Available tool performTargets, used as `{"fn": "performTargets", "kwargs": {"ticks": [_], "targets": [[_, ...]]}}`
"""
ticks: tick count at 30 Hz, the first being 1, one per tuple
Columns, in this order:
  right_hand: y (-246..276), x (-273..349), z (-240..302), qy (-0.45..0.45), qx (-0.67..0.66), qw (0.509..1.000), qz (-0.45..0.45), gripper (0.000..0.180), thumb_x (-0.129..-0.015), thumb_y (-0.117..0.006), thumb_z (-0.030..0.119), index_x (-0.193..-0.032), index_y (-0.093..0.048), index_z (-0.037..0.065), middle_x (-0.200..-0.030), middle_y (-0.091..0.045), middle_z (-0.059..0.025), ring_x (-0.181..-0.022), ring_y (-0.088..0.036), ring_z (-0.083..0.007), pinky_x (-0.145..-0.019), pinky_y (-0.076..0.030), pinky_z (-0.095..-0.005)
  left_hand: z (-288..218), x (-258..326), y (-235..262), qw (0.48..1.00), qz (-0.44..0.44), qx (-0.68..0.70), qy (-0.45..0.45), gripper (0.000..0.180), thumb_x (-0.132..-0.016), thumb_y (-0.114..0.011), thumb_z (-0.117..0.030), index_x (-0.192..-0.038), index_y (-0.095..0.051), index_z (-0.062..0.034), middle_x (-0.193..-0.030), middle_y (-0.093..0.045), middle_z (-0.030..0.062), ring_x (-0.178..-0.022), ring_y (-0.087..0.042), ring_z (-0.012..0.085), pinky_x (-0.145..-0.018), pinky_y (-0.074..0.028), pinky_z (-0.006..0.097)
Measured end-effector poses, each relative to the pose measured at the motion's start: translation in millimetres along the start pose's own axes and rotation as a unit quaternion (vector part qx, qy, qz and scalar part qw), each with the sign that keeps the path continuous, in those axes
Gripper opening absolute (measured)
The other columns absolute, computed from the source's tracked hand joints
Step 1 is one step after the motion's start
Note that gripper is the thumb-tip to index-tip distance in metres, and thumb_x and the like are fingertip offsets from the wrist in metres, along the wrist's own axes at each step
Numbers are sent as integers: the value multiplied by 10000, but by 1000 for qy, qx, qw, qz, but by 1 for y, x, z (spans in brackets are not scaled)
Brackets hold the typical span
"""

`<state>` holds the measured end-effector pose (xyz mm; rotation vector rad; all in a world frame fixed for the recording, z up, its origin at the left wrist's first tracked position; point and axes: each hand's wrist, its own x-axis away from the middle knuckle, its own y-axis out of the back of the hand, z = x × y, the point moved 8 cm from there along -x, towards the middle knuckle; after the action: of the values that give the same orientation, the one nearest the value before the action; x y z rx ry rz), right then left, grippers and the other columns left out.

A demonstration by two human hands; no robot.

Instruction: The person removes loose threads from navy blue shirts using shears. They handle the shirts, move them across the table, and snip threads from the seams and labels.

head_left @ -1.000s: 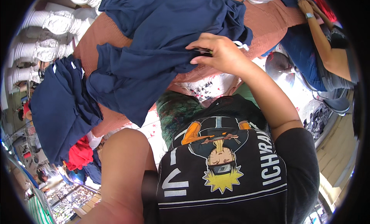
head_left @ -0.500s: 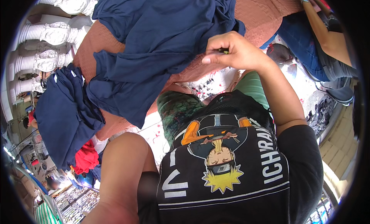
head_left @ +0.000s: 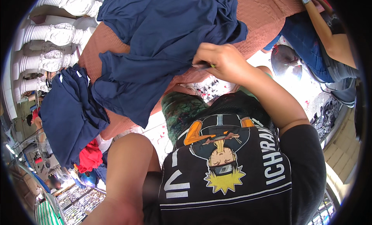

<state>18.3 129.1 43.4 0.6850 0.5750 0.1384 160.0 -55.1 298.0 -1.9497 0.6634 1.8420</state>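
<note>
My right hand (head_left: 221, 60) is closed, fingers curled toward the thumb, around a small dark object (head_left: 201, 65) with a yellow-green bit at one end. Most of that object is hidden in the fingers, so its kind cannot be made out. The hand hovers by the right edge of a navy blue garment (head_left: 155, 43), which lies spread and wrinkled over the cloth-covered table; whether they touch is unclear. My left arm (head_left: 130, 159) bends back down at the lower left, and its hand is out of view.
A brownish-orange cloth (head_left: 263, 16) covers the table. More navy garments (head_left: 69, 116) hang at its left end, above a red cloth (head_left: 90, 157). White balusters (head_left: 54, 35) line the far left. Another person's arm (head_left: 323, 29) and a round metal thing (head_left: 286, 62) are at the right.
My right hand has moved down and left, nearer the navy garment, and its fingers have turned and curled in further. The whole view has shifted slightly. The garments lie the same.
</note>
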Motion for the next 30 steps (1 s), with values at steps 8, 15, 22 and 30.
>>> {"fn": "performTargets", "kwargs": {"ticks": [8,15,22,30], "targets": [[5,51,-6,-105,-30,944,311,157,-740,-725,73,-874,-659,23,-824,-649,-87,-793,-639,-285,-685,-483,-380,15,31,35,982,-141,-115,-56,331,-885,-558,-483,-828,-619,-162,-804,-619,-52,-734,-580,56,-721,-458,261],[20,19,-38,-216,-128,967,33,241,-795,-739,237,-890,-692,21,-775,-674,-135,-691,-640,-273,-644,-489,-350,160,153,32,837,137,-344,403,177,-867,-599,38,-1018,-683,-4,-1016,-688,125,-928,-666,217,-831,-512,301],[-14,14,-37,-201,-72,977,-24,262,-779,-751,253,-891,-691,24,-784,-684,-134,-701,-655,-279,-663,-504,-345,182,216,36,767,139,-360,512,210,-886,-616,-22,-1082,-691,-33,-1080,-691,112,-938,-665,169,-819,-511,268],[0,14,-41,-220,-170,960,-41,198,-822,-713,176,-932,-683,15,-802,-675,-146,-712,-656,-219,-668,-494,-318,188,238,43,735,158,-336,567,233,-861,-664,-62,-1090,-689,-30,-1069,-691,103,-851,-655,142,-761,-503,249]]}}
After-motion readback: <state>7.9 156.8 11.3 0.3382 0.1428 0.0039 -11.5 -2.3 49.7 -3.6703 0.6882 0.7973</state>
